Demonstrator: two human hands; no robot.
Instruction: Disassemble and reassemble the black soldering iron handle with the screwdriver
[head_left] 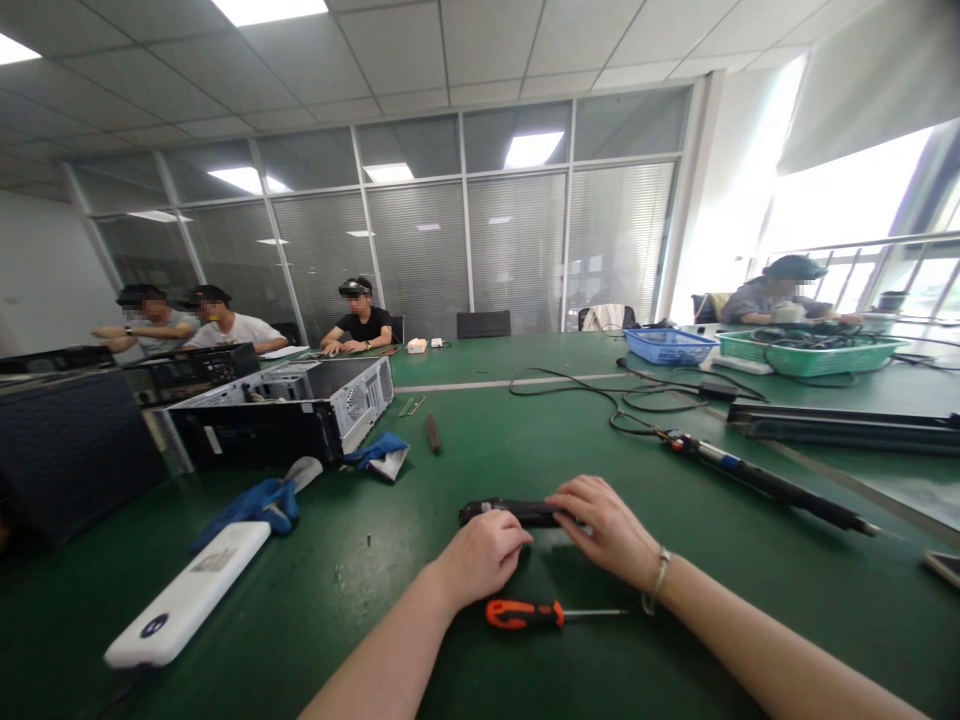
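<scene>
Between my hands on the green table lies a black elongated device [517, 512] whose exact kind I cannot make out. My left hand [484, 556] has its fingers curled against the near side of the device. My right hand [611, 525], with a bracelet at the wrist, grips the device's right end, its fingertips bent over it. Just below the hands rests an orange and black screwdriver [525, 614], its shaft pointing right; neither hand touches it. The undersides of the fingers are hidden.
An open computer case [277, 425] stands at left, with blue gloves [259, 508] and a white power bank [191, 595] before it. A corded electric screwdriver [757, 478] lies right. Blue [667, 350] and green baskets [817, 362] sit farther back. Several people sit around the table.
</scene>
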